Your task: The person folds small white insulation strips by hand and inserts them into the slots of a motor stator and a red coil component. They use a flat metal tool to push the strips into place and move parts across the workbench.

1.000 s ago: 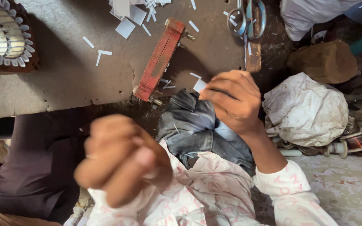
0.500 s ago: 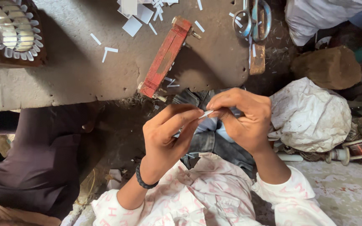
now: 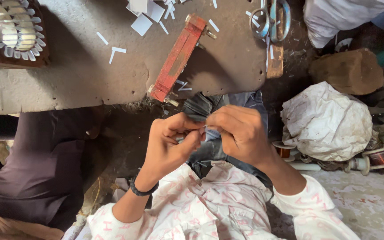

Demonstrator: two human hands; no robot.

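Here both hands meet just below the grey counter [image 3: 90, 80] edge, left hand [image 3: 167, 144] and right hand [image 3: 241, 133] fingers pinching a small white paper strip [image 3: 204, 129]. Red metal frame tool [image 3: 177, 58] lies tilted at that counter edge, just above.

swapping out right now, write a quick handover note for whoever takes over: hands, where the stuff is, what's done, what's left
Left hand: fingertips pinched on a small white paper strip, held over the lap.
Right hand: pinching the same strip from the other side; both hands meet at it.
On the workbench: red wooden block, cut white paper pieces, scissors, a slotted metal core at the far left.
Done: a batch of paper pieces is cut and lying on the bench.
Left: the strip in hand is still being worked; I cannot tell its shape.
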